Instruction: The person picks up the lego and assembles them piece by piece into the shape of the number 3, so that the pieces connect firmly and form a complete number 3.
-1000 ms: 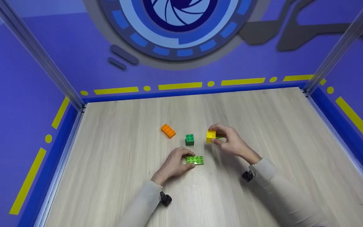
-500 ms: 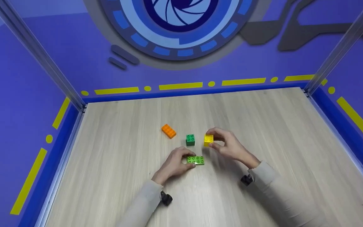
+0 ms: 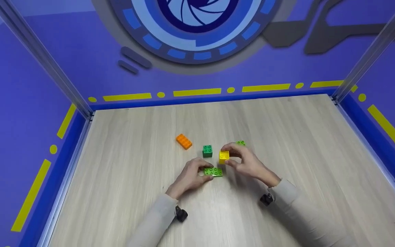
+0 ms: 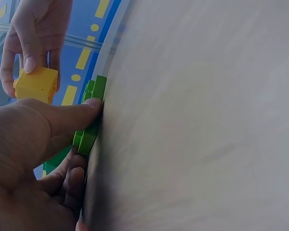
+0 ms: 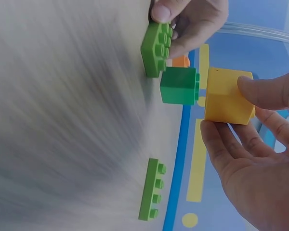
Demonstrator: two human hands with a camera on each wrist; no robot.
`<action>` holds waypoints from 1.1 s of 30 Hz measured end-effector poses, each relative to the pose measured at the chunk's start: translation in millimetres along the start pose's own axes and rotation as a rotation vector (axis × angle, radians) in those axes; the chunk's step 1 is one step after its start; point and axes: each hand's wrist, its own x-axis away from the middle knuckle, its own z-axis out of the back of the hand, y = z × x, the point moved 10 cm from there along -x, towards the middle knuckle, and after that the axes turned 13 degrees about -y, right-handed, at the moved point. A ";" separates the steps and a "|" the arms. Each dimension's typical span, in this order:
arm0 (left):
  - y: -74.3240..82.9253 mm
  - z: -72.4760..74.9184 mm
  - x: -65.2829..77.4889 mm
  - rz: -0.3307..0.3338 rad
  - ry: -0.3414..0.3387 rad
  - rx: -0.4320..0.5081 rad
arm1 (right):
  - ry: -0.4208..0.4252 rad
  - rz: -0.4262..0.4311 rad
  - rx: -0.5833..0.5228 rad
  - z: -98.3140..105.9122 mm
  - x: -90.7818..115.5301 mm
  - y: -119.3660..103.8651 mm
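A flat light green brick (image 3: 217, 172) with two rows of studs lies on the table. My left hand (image 3: 192, 174) pinches its left end between thumb and fingers; the left wrist view shows the thumb on the near side of this brick (image 4: 88, 136). My right hand (image 3: 247, 162) holds a yellow block (image 3: 224, 157) by its opposite sides, raised above the table, as the right wrist view shows the yellow block (image 5: 227, 96) apart from the surface. Just beyond the light green brick stands a dark green block (image 3: 207, 151), touched by neither hand.
An orange brick (image 3: 184, 141) lies farther back to the left. Behind my right hand sits a second flat light green brick (image 3: 241, 143), partly hidden; it shows whole in the right wrist view (image 5: 151, 190). Blue walls enclose the wooden table (image 3: 132, 147) at the back and sides.
My right hand has moved left and toward me with the yellow block, nearing the held light green brick. The second light green brick behind it shows more clearly. My left hand stays in place.
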 end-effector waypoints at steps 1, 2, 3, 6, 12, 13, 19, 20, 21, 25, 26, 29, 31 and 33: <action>0.7 0.3 0.3 0.001 -0.001 -0.002 | -0.006 -0.004 -0.004 -1.7 -0.2 0.4; 1.2 0.5 0.5 0.003 -0.001 -0.007 | -0.011 -0.008 -0.005 -3.4 -0.4 0.9; 1.7 0.6 0.6 0.005 0.000 -0.012 | -0.016 -0.011 -0.004 -5.0 -0.6 1.3; 2.5 0.7 1.0 0.011 0.003 -0.031 | -0.034 -0.013 0.002 -9.8 -1.1 1.8; 3.6 0.8 1.1 0.000 0.016 -0.067 | -0.048 -0.011 -0.004 -15.7 -1.7 2.0; 3.8 0.9 1.1 -0.002 0.017 -0.068 | -0.049 -0.013 -0.008 -16.5 -1.8 2.1; 2.5 1.4 0.8 -0.003 0.018 -0.061 | -0.057 -0.007 -0.023 -22.1 -2.3 4.9; 2.2 1.4 0.7 -0.004 0.019 -0.062 | -0.057 -0.004 -0.026 -22.9 -2.4 5.2; 2.2 1.7 0.5 -0.005 0.021 -0.062 | -0.058 -0.005 -0.028 -23.9 -2.6 5.9; 2.3 1.9 0.9 -0.005 0.021 -0.062 | -0.065 0.013 -0.030 -27.3 -2.7 7.2; 2.1 1.7 0.9 -0.003 0.020 -0.061 | -0.066 0.015 -0.028 -28.1 -2.6 7.0; 1.9 1.0 1.0 0.001 0.014 -0.061 | -0.064 0.010 -0.030 -30.1 -2.0 8.6; 2.3 0.8 0.9 -0.003 0.014 -0.063 | -0.062 0.002 -0.030 -31.5 -1.8 9.8; 3.0 0.9 0.7 -0.010 0.016 -0.072 | -0.064 -0.004 -0.032 -33.0 -1.5 11.2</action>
